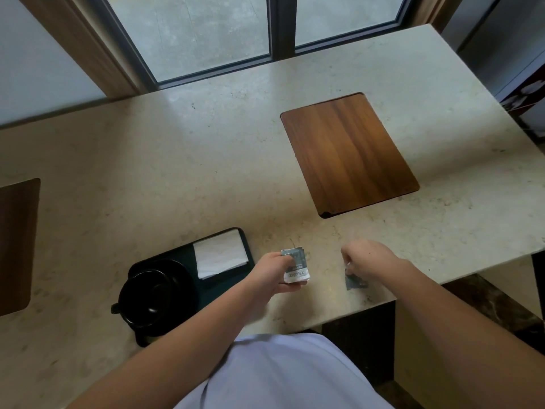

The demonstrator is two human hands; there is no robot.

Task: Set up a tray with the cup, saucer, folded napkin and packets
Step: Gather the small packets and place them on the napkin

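The dark tray (247,246) lay on the pale stone counter (177,160) near its front edge. On the tray's near end sat the black cup (150,299) on its black saucer (180,270); on its far end lay the folded white napkin (219,255). Just right of the tray, the left hand (272,273) pinched a small stack of packets (296,265) above the counter. Farther right of the tray, the right hand (370,256) was closed, fingertips gripping one dark packet (355,281) at the counter's surface.

Glossy blk cup (149,299); paper napkin (219,255); wood board (349,154).
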